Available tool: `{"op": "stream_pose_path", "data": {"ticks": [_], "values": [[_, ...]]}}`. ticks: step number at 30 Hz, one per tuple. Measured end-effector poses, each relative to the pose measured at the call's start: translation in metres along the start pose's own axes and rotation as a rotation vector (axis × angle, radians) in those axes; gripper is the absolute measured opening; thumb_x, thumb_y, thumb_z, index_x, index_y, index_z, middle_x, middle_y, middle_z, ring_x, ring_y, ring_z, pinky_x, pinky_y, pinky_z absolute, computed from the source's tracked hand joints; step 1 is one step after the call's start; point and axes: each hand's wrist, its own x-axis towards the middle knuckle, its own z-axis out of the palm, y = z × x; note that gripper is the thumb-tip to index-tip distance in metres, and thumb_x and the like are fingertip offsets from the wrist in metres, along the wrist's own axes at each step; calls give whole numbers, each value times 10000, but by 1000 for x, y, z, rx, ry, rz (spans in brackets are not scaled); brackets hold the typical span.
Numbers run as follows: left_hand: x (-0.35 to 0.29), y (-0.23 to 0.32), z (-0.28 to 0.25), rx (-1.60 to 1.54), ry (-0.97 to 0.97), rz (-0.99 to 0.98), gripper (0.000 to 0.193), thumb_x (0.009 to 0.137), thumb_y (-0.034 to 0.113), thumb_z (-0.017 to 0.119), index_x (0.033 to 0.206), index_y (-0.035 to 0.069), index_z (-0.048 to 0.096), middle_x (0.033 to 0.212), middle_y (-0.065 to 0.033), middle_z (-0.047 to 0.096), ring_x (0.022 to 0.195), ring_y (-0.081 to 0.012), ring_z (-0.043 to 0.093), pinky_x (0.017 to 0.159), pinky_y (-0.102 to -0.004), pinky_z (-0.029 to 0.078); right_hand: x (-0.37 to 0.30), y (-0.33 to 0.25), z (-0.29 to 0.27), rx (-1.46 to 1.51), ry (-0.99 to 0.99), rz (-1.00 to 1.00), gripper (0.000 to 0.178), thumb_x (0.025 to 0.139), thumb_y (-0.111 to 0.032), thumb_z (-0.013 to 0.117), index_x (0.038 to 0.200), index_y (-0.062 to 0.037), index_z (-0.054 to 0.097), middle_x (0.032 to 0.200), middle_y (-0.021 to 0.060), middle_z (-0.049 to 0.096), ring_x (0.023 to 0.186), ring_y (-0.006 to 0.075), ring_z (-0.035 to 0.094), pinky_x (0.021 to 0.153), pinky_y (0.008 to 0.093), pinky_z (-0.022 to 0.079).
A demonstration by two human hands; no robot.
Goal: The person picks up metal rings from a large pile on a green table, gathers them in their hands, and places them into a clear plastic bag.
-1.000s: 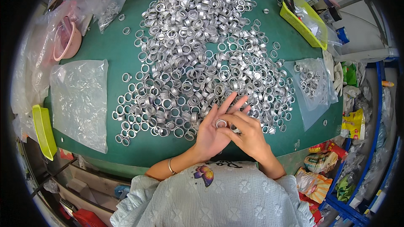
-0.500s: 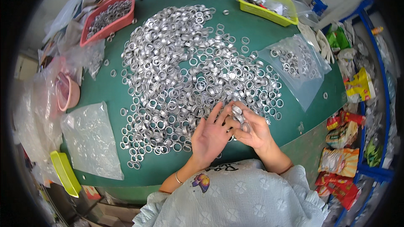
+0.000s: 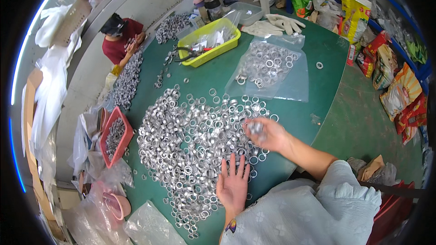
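Cupping a few shiny silver metal rings (image 3: 257,128) in curled fingers, the person's right hand (image 3: 269,134) hangs over the near right edge of a broad heap of similar silver rings (image 3: 159,127); it is blurred, so I can't count what it grips. Nearer to me, the left hand (image 3: 234,186) lies palm up with its fingers spread, holding nothing, just beside the same heap. All of this is over a dark green table (image 3: 326,81).

Beyond the right hand, a clear flat plastic bag (image 3: 290,88) with more rings inside lies on the table, 1 loose metal ring (image 3: 319,65) off to its right. Farther back sit off-white fabric gloves (image 3: 277,24) and, left of them, a yellow-green plastic basket (image 3: 215,55) with black-handled pliers (image 3: 185,55) in it. On the left stand a red rectangular plastic basket (image 3: 126,141) of small metal pieces and, nearer, a round pink plastic bowl (image 3: 125,205). At the far left, a co-worker in a dark red top (image 3: 117,47) has both hands raised.
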Motion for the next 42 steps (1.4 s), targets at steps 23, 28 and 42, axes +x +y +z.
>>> {"op": "stream_pose_path", "data": {"ticks": [23, 28, 42], "values": [[0, 9, -6, 989, 66, 363, 372, 910, 102, 476, 1250, -47, 472, 1366, -211, 406, 1315, -352, 327, 1089, -482, 231, 23, -6, 25, -1502, -313, -794, 358, 863, -222, 586, 1153, -16, 549, 1256, 147, 506, 1209, 288, 431, 980, 392, 363], [5, 33, 19, 2012, 234, 580, 405, 817, 42, 569, 1220, 62, 540, 1413, -201, 350, 1342, -401, 252, 1094, -530, 82, 29, 28, 20, -2296, -542, -1051, 560, 797, -423, 632, 1195, -43, 527, 1328, 160, 418, 1259, 388, 336, 1011, 516, 285], [20, 58, -22, 2237, 243, 370, 427, 810, 192, 624, 1219, 104, 537, 1320, -80, 452, 1267, -334, 346, 1037, -583, 163, 24, 54, 24, -2381, -753, -755, 478, 706, -277, 728, 1114, -107, 547, 1275, 136, 389, 1253, 407, 290, 964, 541, 316]]}}
